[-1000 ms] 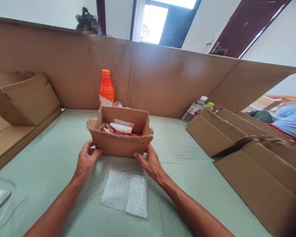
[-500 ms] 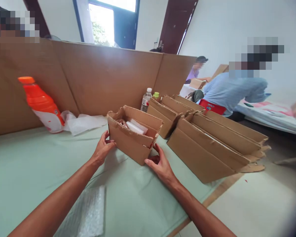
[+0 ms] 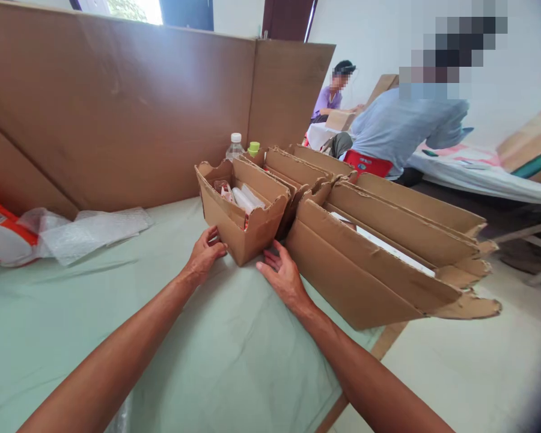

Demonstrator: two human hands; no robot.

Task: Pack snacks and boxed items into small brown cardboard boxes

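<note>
A small open-topped cardboard box (image 3: 228, 222) with ragged cut edges stands on the green cloth, close against the other boxes. Inside it lie clear plastic-wrapped pieces (image 3: 247, 197) and some red-and-white items, too small to name. My left hand (image 3: 204, 257) is at the lower front of this box, thumb and fingers apart, fingertips against the cardboard. By its lower right corner is my right hand (image 3: 283, 273), open, fingers stretched toward the narrow gap beside a larger cardboard box (image 3: 365, 270). Neither hand wraps around anything.
More open cardboard boxes (image 3: 297, 165) stand behind, near a clear bottle (image 3: 235, 146) and a green cap (image 3: 253, 148). A cardboard partition (image 3: 162, 108) rises at the back. Bubble wrap (image 3: 94, 231) and an orange bottle (image 3: 2, 231) lie left. A person in blue (image 3: 397, 129) sits beyond the table edge.
The small box has moved away from me, up to the boxes behind it. My hands moved with it and now sit lower at its near corner, looser. The view has turned downward and right.
</note>
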